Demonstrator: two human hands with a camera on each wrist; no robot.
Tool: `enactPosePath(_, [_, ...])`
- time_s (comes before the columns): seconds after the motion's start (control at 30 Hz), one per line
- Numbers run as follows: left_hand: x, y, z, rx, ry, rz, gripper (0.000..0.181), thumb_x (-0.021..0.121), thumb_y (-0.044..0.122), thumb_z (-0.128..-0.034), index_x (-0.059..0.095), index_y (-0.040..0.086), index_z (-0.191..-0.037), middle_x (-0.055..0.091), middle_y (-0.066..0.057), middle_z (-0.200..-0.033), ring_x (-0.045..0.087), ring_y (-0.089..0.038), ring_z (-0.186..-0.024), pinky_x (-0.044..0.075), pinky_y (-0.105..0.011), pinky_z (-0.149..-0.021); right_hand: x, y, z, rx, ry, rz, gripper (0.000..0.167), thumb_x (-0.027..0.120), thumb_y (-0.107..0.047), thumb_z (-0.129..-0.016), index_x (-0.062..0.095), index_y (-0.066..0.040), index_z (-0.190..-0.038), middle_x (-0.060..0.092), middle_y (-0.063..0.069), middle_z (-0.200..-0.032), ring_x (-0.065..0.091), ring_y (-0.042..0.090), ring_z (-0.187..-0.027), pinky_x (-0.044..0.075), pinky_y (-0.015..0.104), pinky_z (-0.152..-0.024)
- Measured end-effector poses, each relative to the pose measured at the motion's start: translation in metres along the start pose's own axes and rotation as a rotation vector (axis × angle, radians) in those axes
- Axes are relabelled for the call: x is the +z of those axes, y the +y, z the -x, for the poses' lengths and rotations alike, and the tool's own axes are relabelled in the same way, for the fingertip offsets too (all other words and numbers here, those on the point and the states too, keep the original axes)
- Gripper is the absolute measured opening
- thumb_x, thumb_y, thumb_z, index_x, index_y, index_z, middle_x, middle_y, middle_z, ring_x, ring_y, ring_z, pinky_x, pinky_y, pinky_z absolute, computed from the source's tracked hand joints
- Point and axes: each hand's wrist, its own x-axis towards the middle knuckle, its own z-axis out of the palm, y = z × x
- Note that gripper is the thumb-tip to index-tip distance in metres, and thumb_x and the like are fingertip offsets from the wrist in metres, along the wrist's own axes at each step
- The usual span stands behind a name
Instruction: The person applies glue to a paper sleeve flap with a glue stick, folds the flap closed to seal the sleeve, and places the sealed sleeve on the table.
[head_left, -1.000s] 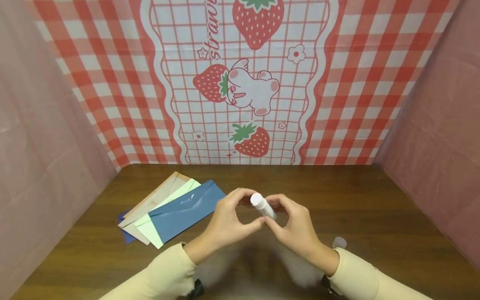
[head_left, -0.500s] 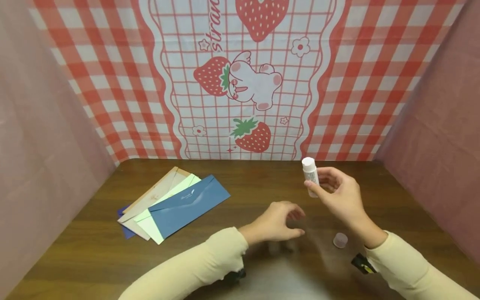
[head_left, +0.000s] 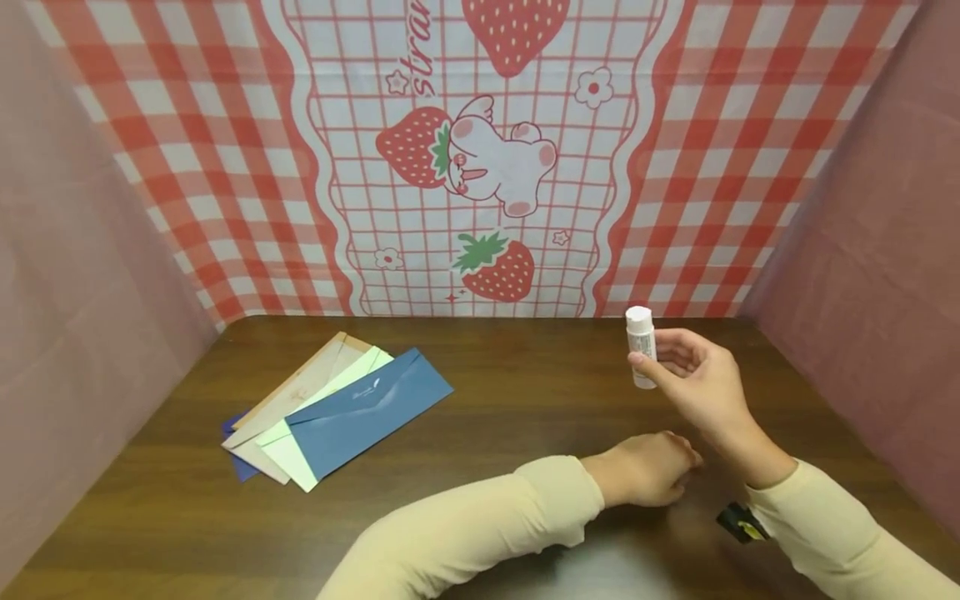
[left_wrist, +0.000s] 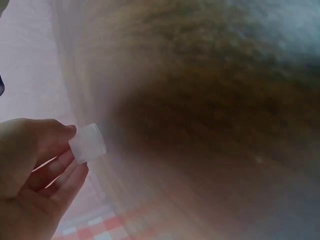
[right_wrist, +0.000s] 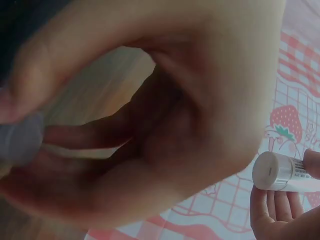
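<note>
My right hand (head_left: 701,383) grips a white glue stick (head_left: 641,342) upright above the table, thumb on the near side of its labelled tube. Its narrower white top points up, with no cap over it. Below and to the left, my left hand (head_left: 648,468) is low at the table, back of the hand up. In the left wrist view, that hand pinches a small translucent cap (left_wrist: 87,143) between thumb and fingers; the head view hides this cap. The right wrist view shows the cap (right_wrist: 22,140) too, and the glue stick's flat end (right_wrist: 272,171).
Several envelopes lie fanned out on the left of the brown table (head_left: 487,425), a blue envelope (head_left: 371,412) on top. Behind stands a strawberry-print checked cloth (head_left: 487,167). Pink cloth walls (head_left: 870,208) close off both sides.
My left hand has let go of the glue stick, moved right and taken hold of the cap that lay on the table. My right hand has carried the glue stick right and away from me.
</note>
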Motion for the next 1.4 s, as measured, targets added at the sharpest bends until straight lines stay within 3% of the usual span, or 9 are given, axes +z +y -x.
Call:
enactPosePath(0.1, [-0.001,-0.009,0.006,0.014,0.053,0.031,0.032,0.067,0.022,-0.0874,0.065,0.027,-0.119,0.064,0.017,-0.114,0.058,0.005,-0.108,0.044,-0.005,-0.089,0.000,-0.001,-0.001,0.007,-0.002,-0.014,0.037,0.071,-0.015,-0.086,0.059,0.009,-0.113,0.060,-0.032,-0.084,0.062,-0.014,-0.080,0.052,0.006,-0.072])
enactPosePath(0.23, [-0.010,-0.035,0.021,0.018,0.198,0.160,0.021,0.069,0.017,-0.0841,0.071,0.018,-0.105,0.071,0.010,-0.099,0.062,0.004,-0.089,0.045,-0.003,-0.076,0.000,-0.001,-0.003,0.002,-0.003,-0.029,0.037,0.071,-0.012,-0.086,0.059,0.010,-0.112,0.060,-0.032,-0.082,0.062,-0.014,-0.079,0.052,0.007,-0.072])
enactPosePath(0.37, [-0.027,-0.071,0.037,-0.094,0.335,0.449,0.015,0.069,0.014,-0.0833,0.072,0.010,-0.098,0.075,0.003,-0.090,0.062,0.003,-0.076,0.045,-0.003,-0.067,0.002,-0.001,-0.005,-0.014,-0.014,-0.028,0.036,0.071,-0.010,-0.086,0.059,0.011,-0.112,0.060,-0.033,-0.081,0.061,-0.014,-0.079,0.052,0.006,-0.071])
enactPosePath(0.53, [-0.053,-0.105,0.058,-0.257,0.588,0.868,0.018,0.068,0.014,-0.0870,0.072,0.006,-0.103,0.075,-0.007,-0.102,0.071,-0.012,-0.090,0.052,-0.011,-0.075,0.004,0.000,-0.003,-0.010,-0.025,-0.011,0.037,0.071,-0.012,-0.086,0.060,0.011,-0.112,0.058,-0.034,-0.080,0.061,-0.014,-0.078,0.052,0.007,-0.070])
enactPosePath(0.63, [-0.068,-0.115,0.068,-0.253,0.780,1.056,0.020,0.068,0.011,-0.0878,0.070,0.002,-0.106,0.072,-0.014,-0.108,0.070,-0.023,-0.097,0.054,-0.015,-0.079,0.005,0.000,-0.002,-0.003,-0.035,-0.006,0.037,0.071,-0.014,-0.086,0.060,0.010,-0.112,0.059,-0.033,-0.081,0.061,-0.013,-0.078,0.052,0.008,-0.070])
enactPosePath(0.7, [-0.074,-0.118,0.074,-0.218,0.859,1.115,0.022,0.068,0.010,-0.0880,0.069,-0.001,-0.108,0.071,-0.017,-0.111,0.069,-0.025,-0.099,0.054,-0.017,-0.082,0.006,0.000,-0.001,0.002,-0.045,-0.006,0.038,0.071,-0.015,-0.086,0.060,0.009,-0.113,0.061,-0.031,-0.082,0.062,-0.013,-0.078,0.053,0.008,-0.070])
enactPosePath(0.83, [-0.080,-0.116,0.085,-0.176,0.887,1.164,0.024,0.068,0.008,-0.0874,0.068,-0.003,-0.109,0.069,-0.020,-0.112,0.067,-0.016,-0.093,0.054,-0.017,-0.081,0.009,-0.002,0.000,0.002,-0.059,-0.006,0.037,0.072,-0.017,-0.086,0.062,0.008,-0.111,0.069,-0.018,-0.086,0.063,-0.011,-0.077,0.054,0.011,-0.068])
enactPosePath(1.1, [-0.078,-0.107,0.099,-0.224,0.891,1.209,0.023,0.070,0.009,-0.0864,0.069,-0.002,-0.107,0.070,-0.019,-0.110,0.068,-0.010,-0.090,0.054,-0.018,-0.078,0.021,-0.006,0.003,-0.009,-0.124,0.005,0.033,0.072,-0.016,-0.085,0.064,0.007,-0.108,0.071,0.021,-0.098,0.065,-0.007,-0.076,0.055,0.015,-0.066])
enactPosePath(1.4, [-0.073,-0.107,0.110,-0.206,0.909,1.103,0.024,0.072,0.010,-0.0847,0.069,-0.001,-0.105,0.071,-0.018,-0.108,0.071,-0.025,-0.097,0.057,-0.022,-0.082,0.026,-0.009,0.007,0.015,-0.172,0.033,0.033,0.073,-0.020,-0.085,0.066,0.005,-0.105,0.072,0.022,-0.098,0.064,-0.005,-0.071,0.055,0.020,-0.061])
